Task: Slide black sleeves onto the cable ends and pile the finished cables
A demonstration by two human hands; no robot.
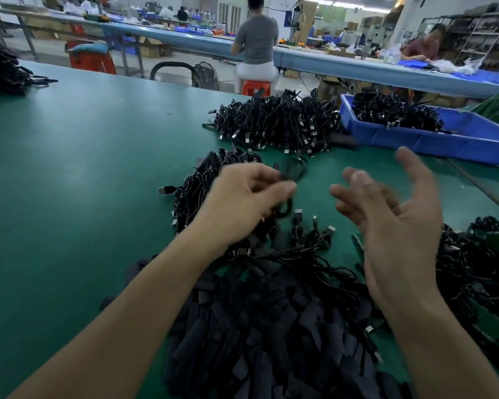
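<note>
Left hand (242, 197) pinched a thin black coiled cable (285, 211); right hand (392, 220) hung wide, empty. Cable judged light, limp: best gripped just behind its stiff end.

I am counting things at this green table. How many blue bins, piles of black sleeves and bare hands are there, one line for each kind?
Blue plastic bin: 1
Pile of flat black sleeves: 1
Bare hands: 2 (left hand gripping a black cable, right hand open)
Total: 4
</note>
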